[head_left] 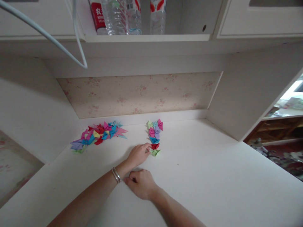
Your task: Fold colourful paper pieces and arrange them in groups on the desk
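In the head view, you work at a white tabletop (201, 176) set into a recess, with a white side panel at either end and a strip of flowered wallpaper (139, 94) across the back. Above you an open shelf (146, 38) carries clear plastic bottles (115, 19) and a red carton (98, 15), between white cabinet doors; a white cable (44, 33) hangs at upper left. Past the right side panel you can see brown wooden shelving (279, 127).

Your row of folded papers (155, 134) lies near the middle of the table, its long axis running away from you toward the back wall. It is broader at the far end and single file at the near end, where a blue, a red (155, 146) and a light green paper (155, 153) follow one another. The green one lies crosswise, a tip pointing right.

Your left hand (140, 154), fingers bent, is at that near end; you cannot tell whether it grips a paper. Your right hand (142, 184) is curled into a loose fist on the table. To the left, a heap of folded papers (99, 134) stretches slantwise, pink and blue points sticking out rightward.
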`<action>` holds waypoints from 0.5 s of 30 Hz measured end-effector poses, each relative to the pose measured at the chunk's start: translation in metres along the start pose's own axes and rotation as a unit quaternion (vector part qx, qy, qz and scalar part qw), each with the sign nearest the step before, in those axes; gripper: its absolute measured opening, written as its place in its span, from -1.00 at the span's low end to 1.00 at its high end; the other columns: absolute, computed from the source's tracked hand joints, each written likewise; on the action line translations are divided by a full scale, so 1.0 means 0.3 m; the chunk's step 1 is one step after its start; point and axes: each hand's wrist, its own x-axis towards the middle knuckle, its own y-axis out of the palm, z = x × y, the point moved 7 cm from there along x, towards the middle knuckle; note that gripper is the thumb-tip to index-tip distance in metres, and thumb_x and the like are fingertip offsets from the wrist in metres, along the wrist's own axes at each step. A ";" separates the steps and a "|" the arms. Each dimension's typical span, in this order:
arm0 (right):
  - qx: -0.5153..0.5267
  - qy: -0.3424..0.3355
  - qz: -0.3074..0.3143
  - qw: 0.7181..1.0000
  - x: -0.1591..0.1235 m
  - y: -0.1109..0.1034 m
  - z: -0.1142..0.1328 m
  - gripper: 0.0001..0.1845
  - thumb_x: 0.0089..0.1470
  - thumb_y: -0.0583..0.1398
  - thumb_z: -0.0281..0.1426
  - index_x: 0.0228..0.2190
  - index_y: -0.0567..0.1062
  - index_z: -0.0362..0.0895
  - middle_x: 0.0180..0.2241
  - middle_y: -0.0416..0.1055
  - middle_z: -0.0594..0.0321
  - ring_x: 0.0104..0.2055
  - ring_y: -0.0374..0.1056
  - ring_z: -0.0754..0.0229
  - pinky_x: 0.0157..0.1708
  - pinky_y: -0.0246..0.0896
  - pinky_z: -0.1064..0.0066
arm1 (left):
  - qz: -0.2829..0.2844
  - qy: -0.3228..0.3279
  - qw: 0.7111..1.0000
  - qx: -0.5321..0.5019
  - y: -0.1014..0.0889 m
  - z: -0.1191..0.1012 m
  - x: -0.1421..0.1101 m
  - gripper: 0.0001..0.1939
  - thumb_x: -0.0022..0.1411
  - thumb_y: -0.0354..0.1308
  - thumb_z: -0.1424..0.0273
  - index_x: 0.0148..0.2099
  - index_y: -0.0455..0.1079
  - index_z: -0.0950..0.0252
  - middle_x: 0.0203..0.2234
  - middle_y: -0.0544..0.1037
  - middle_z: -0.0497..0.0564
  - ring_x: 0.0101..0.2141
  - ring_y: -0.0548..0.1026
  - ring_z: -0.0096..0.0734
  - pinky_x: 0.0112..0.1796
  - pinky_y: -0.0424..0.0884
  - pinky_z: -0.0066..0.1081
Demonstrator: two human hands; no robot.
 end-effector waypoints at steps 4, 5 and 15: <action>0.004 0.001 -0.004 1.000 0.004 0.000 0.000 -0.58 0.19 0.04 -0.18 -0.57 0.49 -0.07 -0.58 0.47 0.36 -0.56 0.25 0.35 -0.55 -0.22 0.42 | 0.000 -0.010 1.000 -0.006 0.002 0.000 -0.002 -0.66 0.16 0.11 0.44 0.01 0.39 0.12 -0.20 0.60 -0.03 -0.20 0.53 -0.36 -0.19 0.35 -0.47; 0.006 0.001 -0.005 1.000 0.004 0.000 -0.001 -0.59 0.19 0.05 -0.18 -0.58 0.49 -0.07 -0.58 0.46 0.36 -0.57 0.24 0.35 -0.55 -0.23 0.42 | 0.002 -0.015 1.000 -0.009 0.003 0.002 -0.005 -0.65 0.16 0.12 0.44 0.01 0.39 0.13 -0.20 0.60 -0.03 -0.20 0.53 -0.36 -0.19 0.35 -0.47; 0.052 0.033 0.006 0.998 -0.001 -0.009 -0.014 -0.57 0.18 0.05 -0.17 -0.62 0.42 -0.09 -0.63 0.34 0.38 -0.59 0.09 0.36 -0.55 -0.22 0.45 | -0.077 -0.068 0.981 -0.167 -0.054 0.129 -0.146 -0.75 0.10 0.14 0.39 -0.12 0.42 0.27 -0.29 0.57 0.01 -0.31 0.51 -0.38 -0.24 0.39 -0.45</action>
